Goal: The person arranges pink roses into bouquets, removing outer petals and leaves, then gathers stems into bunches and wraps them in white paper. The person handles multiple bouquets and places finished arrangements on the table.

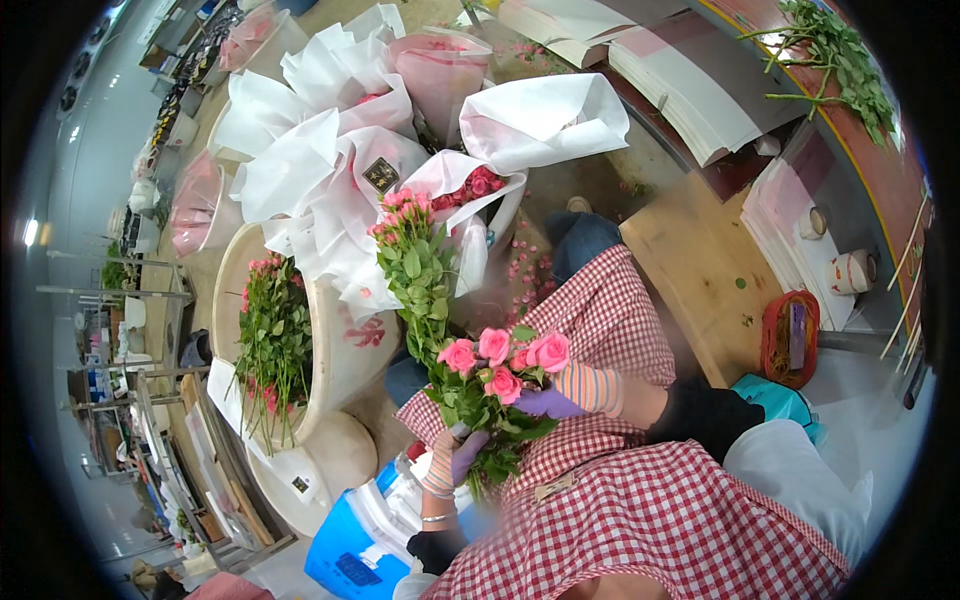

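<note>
In front of my checked apron I hold a small bunch of pink roses (505,384) with dark green leaves. My left hand (464,458), in a purple glove with a striped cuff, is closed round the leafy stems below the blooms. From the other side my right hand (552,402), gloved alike, grips the bunch just under the rose heads; foliage hides some of its fingers. Just beyond the bunch, a longer bundle of pink roses (416,265) with leafy stems stretches away toward the wrapped bouquets.
White-wrapped bouquets (300,165) crowd the far side. A large cream tub (345,345) at left holds more roses (272,335). A blue box (335,545) stands near my left arm. At right are a wooden board (695,285), a red basket (790,338) and paper stacks (690,85).
</note>
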`<state>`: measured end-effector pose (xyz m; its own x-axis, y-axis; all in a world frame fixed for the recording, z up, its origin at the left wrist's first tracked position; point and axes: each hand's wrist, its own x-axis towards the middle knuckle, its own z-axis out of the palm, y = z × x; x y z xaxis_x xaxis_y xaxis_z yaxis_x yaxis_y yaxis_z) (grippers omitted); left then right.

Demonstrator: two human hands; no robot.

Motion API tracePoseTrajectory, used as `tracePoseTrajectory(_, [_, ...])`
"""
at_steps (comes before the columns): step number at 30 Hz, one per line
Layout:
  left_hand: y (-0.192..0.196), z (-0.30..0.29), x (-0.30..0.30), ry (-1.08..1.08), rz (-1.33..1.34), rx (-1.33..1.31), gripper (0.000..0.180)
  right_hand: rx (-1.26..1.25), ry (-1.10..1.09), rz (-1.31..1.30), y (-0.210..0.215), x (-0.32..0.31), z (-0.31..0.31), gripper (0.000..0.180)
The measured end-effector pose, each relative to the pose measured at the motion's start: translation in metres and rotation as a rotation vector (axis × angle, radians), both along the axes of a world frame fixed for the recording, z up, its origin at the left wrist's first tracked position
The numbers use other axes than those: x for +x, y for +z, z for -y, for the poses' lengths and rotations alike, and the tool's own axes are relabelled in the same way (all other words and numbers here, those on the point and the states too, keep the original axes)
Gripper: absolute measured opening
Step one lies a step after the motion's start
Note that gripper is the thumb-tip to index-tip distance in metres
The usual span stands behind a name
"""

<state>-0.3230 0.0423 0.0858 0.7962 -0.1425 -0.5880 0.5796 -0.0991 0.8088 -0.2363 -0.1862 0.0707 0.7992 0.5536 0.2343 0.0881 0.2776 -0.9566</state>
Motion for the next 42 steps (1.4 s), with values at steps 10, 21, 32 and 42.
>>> tracePoseTrajectory(10, [-0.003,0.002,-0.001,0.004,-0.047,-0.097,0.032,-0.030,-0.064,0.007,0.013,0.002,0.008,0.051])
tracePoseTrajectory(21, [0.059,-0.004,0.019,0.031,0.085,0.183,0.011,0.014,-0.030,-0.311,0.030,0.018,0.015,0.048])
tracePoseTrajectory(32, [0.153,-0.211,0.144,0.601,1.055,1.181,0.037,0.011,0.039,-0.551,0.022,0.008,0.012,0.044])
tracePoseTrajectory(42, [-0.076,-0.032,0.137,-0.092,0.388,1.078,0.069,-0.091,0.052,-0.515,0.014,0.005,0.010,0.030])
